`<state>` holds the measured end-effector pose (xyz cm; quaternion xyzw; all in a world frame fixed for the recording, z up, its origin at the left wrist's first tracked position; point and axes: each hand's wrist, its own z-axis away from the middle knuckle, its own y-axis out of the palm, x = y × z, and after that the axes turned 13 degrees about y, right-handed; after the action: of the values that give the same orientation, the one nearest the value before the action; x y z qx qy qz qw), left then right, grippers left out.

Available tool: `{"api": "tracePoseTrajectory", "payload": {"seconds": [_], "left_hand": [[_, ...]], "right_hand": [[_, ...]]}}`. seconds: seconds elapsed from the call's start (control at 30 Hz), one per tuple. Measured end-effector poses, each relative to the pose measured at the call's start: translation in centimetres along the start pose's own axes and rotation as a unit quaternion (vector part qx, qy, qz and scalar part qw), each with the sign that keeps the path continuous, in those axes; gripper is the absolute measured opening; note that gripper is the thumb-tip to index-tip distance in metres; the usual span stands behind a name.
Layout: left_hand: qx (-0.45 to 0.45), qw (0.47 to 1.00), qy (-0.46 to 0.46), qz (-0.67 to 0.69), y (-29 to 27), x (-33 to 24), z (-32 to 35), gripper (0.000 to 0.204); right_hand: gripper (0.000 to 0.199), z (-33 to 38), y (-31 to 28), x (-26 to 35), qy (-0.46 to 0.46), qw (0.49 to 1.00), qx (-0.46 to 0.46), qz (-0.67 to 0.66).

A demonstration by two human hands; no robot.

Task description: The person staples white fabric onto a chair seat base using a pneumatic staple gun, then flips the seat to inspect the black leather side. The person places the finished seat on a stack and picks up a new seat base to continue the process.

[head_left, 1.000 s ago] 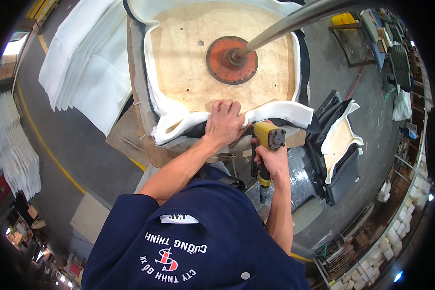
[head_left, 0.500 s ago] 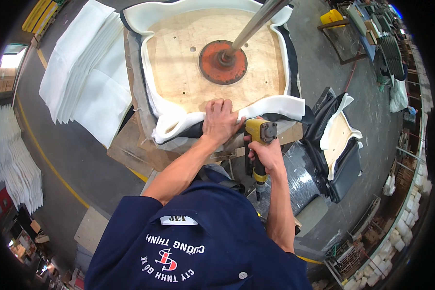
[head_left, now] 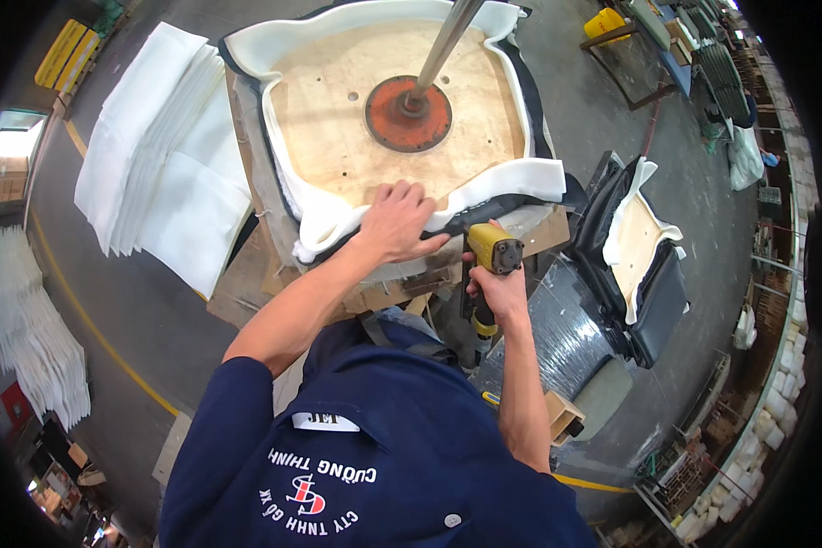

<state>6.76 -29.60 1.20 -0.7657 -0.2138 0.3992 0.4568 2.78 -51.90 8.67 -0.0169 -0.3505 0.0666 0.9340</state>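
Note:
A plywood seat panel [head_left: 320,100] lies before me, ringed by thick white padding [head_left: 511,183] and a black cover [head_left: 484,212] that stand up along its edges. My left hand [head_left: 397,224] is closed over the padding at the near edge, fingers on the inner side and thumb stretched along the outer side. In my right hand [head_left: 502,290] is a yellow and black pneumatic staple gun [head_left: 495,247], gripped by its handle. Its head is just on my side of the near edge; whether its nose touches the cover is hidden.
An orange round plate [head_left: 388,110] on a metal rod [head_left: 447,46] rests on the plywood. Stacked white sheets [head_left: 146,137] lie to the left. At right, another padded panel [head_left: 637,237] with black covering lies by a plastic-wrapped surface [head_left: 557,320].
The staple gun has moved slightly right and toward me relative to the panel. My left thumb has drawn away from the gun; its fingers stay over the padding. The view has shifted.

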Motion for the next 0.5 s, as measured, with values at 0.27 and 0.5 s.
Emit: {"api": "tracePoseTrajectory", "payload": {"seconds": [0.27,0.5], "left_hand": [[-0.091,0.992,0.040,-0.077,2.9,0.5,-0.3,0.042],[-0.109,0.990,-0.034,-0.087,2.8,-0.3,-0.2,0.034]], "right_hand": [[0.087,-0.5,0.5,2.0,0.038,0.998,0.039,-0.014],[0.088,-1.1,0.9,3.3,0.071,0.996,0.047,0.022]]}}
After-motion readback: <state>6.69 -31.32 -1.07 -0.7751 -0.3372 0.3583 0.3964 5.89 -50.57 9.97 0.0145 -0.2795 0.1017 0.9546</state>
